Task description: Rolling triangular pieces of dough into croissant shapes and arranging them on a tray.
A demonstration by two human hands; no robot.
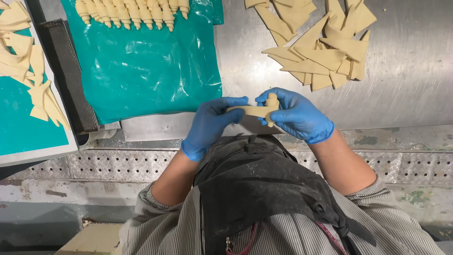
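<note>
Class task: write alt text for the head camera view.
Two blue-gloved hands, left hand and right hand, hold a pale dough strip above a steel table. Pale dough triangles lie beyond; rolled dough pieces line a teal plastic sheet.

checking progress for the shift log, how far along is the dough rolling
Done: a row of rolled pieces lies on the teal sheet. In hand: left hand and right hand hold one dough piece. Left: a pile of flat triangles on the steel table.

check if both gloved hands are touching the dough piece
Touching. The head view shows the left hand pinching one end of the dough piece and the right hand wrapped around the other.
</note>
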